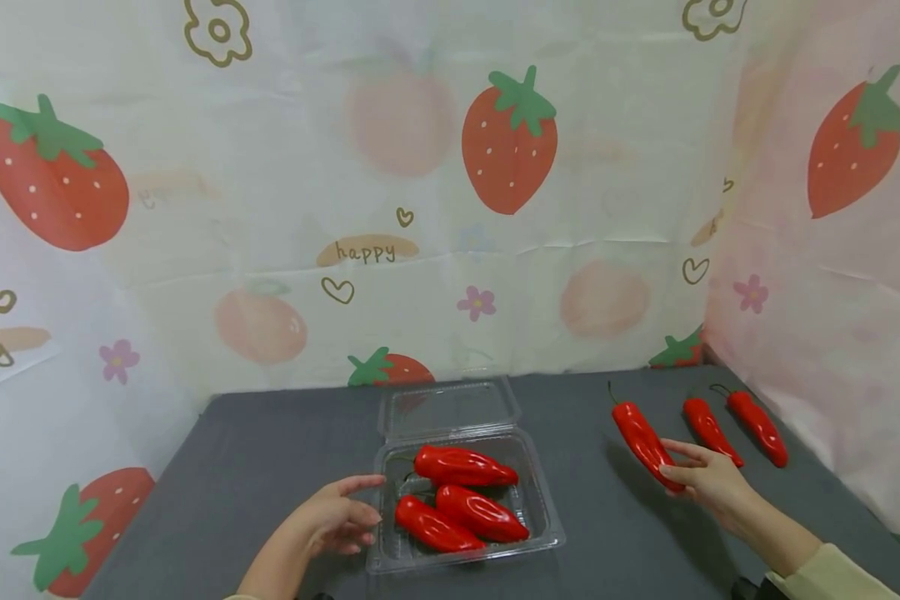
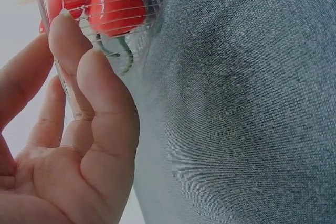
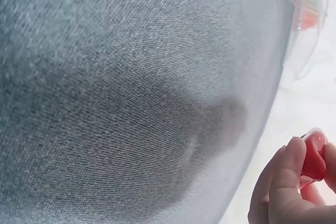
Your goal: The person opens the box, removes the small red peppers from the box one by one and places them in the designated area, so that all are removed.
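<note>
My right hand (image 1: 720, 490) pinches the lower end of a red chili pepper (image 1: 640, 435) above the grey table, its stem pointing up and away. The same pepper (image 3: 315, 158) shows end-on between thumb and fingers in the right wrist view. To the left, a clear plastic clamshell box (image 1: 546, 508) stands with its lid (image 1: 450, 408) raised at the back. Inside lie three red peppers (image 1: 465, 465). My left hand (image 1: 333, 517) is at the box's left side, fingers loosely bent; its fingertips (image 2: 94, 69) are close to the ribbed wall, contact unclear.
Two more red peppers, one shorter (image 1: 711, 429) and one longer (image 1: 757, 427), lie at the right of the grey table (image 1: 270, 450). Cloth walls with printed strawberries (image 1: 510, 150) close off the back and both sides.
</note>
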Demonstrator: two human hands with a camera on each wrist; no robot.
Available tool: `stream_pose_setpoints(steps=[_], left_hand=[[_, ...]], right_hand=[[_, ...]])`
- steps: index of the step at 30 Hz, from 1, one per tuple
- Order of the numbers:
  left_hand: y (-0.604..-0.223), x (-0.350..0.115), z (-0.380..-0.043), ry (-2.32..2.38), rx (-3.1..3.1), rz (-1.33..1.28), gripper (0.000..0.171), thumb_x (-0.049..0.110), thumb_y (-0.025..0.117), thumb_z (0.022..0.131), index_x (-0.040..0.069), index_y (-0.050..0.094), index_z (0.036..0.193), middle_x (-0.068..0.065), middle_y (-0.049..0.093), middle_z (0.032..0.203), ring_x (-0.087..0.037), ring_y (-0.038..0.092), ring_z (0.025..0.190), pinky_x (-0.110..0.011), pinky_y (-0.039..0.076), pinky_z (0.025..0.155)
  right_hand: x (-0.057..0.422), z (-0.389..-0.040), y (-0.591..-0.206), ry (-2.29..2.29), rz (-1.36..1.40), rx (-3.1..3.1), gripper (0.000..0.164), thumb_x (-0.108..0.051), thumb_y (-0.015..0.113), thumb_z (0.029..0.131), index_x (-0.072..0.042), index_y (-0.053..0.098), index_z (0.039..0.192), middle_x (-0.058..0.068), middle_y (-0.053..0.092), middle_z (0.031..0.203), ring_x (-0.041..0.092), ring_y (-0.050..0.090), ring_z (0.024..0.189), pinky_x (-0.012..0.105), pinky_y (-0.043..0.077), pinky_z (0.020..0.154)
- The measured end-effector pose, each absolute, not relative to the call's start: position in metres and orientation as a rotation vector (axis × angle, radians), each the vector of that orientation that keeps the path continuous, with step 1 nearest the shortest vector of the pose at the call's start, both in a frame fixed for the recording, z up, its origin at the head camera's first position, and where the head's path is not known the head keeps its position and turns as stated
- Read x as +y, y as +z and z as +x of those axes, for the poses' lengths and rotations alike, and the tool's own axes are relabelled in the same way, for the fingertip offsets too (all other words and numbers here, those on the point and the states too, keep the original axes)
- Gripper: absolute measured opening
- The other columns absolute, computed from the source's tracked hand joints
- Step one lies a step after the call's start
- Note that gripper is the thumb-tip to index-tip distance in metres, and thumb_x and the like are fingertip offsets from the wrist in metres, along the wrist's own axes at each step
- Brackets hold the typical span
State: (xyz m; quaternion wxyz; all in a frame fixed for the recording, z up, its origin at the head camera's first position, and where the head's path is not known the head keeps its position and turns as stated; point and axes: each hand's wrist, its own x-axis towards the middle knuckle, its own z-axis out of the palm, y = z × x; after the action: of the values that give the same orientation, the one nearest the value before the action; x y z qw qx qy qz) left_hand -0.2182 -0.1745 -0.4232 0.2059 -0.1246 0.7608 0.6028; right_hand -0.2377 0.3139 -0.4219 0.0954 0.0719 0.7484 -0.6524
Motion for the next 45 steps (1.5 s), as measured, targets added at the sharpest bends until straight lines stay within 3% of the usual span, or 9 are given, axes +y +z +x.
stream_pose_setpoints(steps=[6,12,21,29,36,40,45], left_hand=[[-0.422,-0.175,-0.215,1.692,2.115,-0.338,0.057,-0.005,0.062,0.085,0.001,0.047,0.14,-0.007,0.062,0.078,-0.012,0.061,0.054,-0.023,0.047,0.048],[-0.419,-0.173,-0.216,1.698,2.126,-0.334,0.057,-0.007,0.061,0.085,0.001,0.048,0.139,-0.009,0.063,0.081,-0.012,0.061,0.054,-0.024,0.047,0.049],[-0.42,-0.174,-0.214,1.695,2.109,-0.326,0.058,-0.007,0.062,0.084,0.0,0.046,0.14,-0.007,0.062,0.079,-0.012,0.061,0.054,-0.024,0.047,0.05],[-0.419,-0.174,-0.215,1.692,2.108,-0.347,0.056,-0.006,0.062,0.085,0.001,0.048,0.139,-0.007,0.063,0.078,-0.012,0.06,0.054,-0.024,0.047,0.049],[-0.419,-0.174,-0.214,1.695,2.111,-0.348,0.056,-0.006,0.061,0.085,0.001,0.048,0.139,-0.009,0.063,0.08,-0.012,0.06,0.054,-0.024,0.047,0.049],[-0.419,-0.175,-0.214,1.696,2.114,-0.335,0.057,-0.006,0.062,0.085,0.001,0.047,0.14,-0.008,0.063,0.08,-0.012,0.061,0.054,-0.024,0.047,0.049],[-0.42,-0.174,-0.214,1.69,2.124,-0.338,0.057,-0.006,0.062,0.085,0.001,0.047,0.139,-0.008,0.063,0.079,-0.012,0.061,0.054,-0.024,0.047,0.049]], right_hand=[[0.314,-0.244,-0.426,-1.926,0.252,2.235,0.065,-0.003,0.062,0.093,0.015,0.026,0.145,0.019,0.058,0.11,0.015,0.06,0.08,0.033,0.055,0.073],[0.318,-0.25,-0.431,-1.948,0.268,2.237,0.066,-0.002,0.059,0.095,0.015,0.021,0.146,0.038,0.029,0.136,0.011,0.06,0.079,0.03,0.056,0.073],[0.319,-0.256,-0.438,-1.896,0.279,2.296,0.064,-0.001,0.054,0.097,0.015,0.018,0.147,0.037,0.014,0.144,0.007,0.056,0.078,0.028,0.055,0.074],[0.319,-0.266,-0.446,-1.866,0.326,2.37,0.062,0.0,0.056,0.095,0.018,0.022,0.144,0.033,0.039,0.124,0.01,0.054,0.071,0.027,0.055,0.071],[0.318,-0.275,-0.447,-1.86,0.373,2.347,0.062,-0.001,0.055,0.096,0.017,0.021,0.145,0.038,0.025,0.138,0.01,0.052,0.076,0.027,0.055,0.07],[0.317,-0.277,-0.444,-1.805,0.395,2.384,0.063,-0.004,0.057,0.095,0.015,0.023,0.145,0.035,0.04,0.124,0.017,0.05,0.075,0.029,0.054,0.069],[0.319,-0.279,-0.445,-1.731,0.43,2.431,0.064,-0.006,0.059,0.094,0.013,0.026,0.145,0.017,0.054,0.101,0.018,0.049,0.066,0.032,0.048,0.066]])
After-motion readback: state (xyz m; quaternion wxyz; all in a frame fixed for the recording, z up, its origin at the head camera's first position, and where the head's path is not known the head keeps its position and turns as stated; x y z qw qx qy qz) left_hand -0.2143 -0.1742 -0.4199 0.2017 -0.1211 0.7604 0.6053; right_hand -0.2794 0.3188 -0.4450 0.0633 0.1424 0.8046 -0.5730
